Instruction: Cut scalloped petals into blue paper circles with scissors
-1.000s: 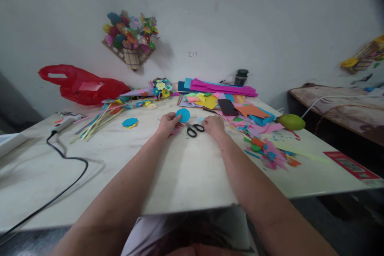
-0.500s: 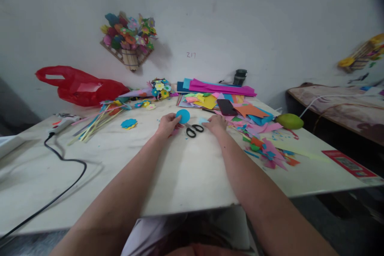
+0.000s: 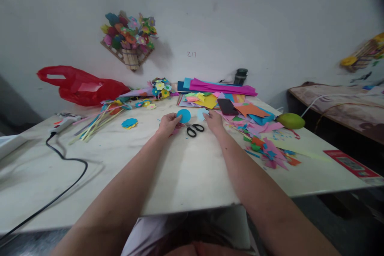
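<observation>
My left hand (image 3: 169, 124) is clamped on the blue circle (image 3: 184, 116), thumb and fingers closed at its left edge. My right hand (image 3: 214, 121) has its fingers together on the right edge of the pale flower (image 3: 202, 114), just across from the circle; I cannot tell whether either piece is clear of the table (image 3: 186, 176). The scissors (image 3: 195, 129) lie just in front of both pieces, handles towards me, with neither hand on them. A bit of pink (image 3: 176, 130) shows under my left hand, mostly hidden.

As for progress, I judge the pale flower already shaped, since its rim is scalloped, while the circle has a plain round rim and looks uncut beyond that. Off to the left, the blue flower (image 3: 129, 122) rests on something yellow, also scalloped, so I count that one as shaped too. Further back, the bouquet (image 3: 162, 88) already carries many small blooms. The scraps (image 3: 274, 156) on the right suggest to me plenty of cutting done. How many pieces are left, I cannot tell from here.
</observation>
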The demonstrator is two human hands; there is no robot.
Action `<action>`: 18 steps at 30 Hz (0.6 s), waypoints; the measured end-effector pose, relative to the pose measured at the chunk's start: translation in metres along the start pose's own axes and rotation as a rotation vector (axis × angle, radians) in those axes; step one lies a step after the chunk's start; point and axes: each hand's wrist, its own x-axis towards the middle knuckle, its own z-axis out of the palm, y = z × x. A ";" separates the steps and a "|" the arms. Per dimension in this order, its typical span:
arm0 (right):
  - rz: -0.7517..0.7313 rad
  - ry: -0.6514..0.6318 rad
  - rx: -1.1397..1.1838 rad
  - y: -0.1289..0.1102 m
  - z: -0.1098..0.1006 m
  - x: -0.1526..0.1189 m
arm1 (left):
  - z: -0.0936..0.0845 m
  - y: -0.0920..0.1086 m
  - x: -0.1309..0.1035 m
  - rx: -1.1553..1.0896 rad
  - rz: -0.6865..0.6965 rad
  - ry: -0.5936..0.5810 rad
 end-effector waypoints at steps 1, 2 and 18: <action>-0.015 0.011 0.080 -0.001 0.001 0.000 | 0.000 0.000 0.000 -0.003 -0.006 -0.006; -0.027 0.019 0.161 -0.002 0.001 -0.001 | 0.000 -0.001 0.000 -0.005 -0.009 -0.011; 0.026 -0.236 0.772 -0.027 0.011 -0.023 | 0.002 0.005 -0.007 -0.024 -0.070 -0.115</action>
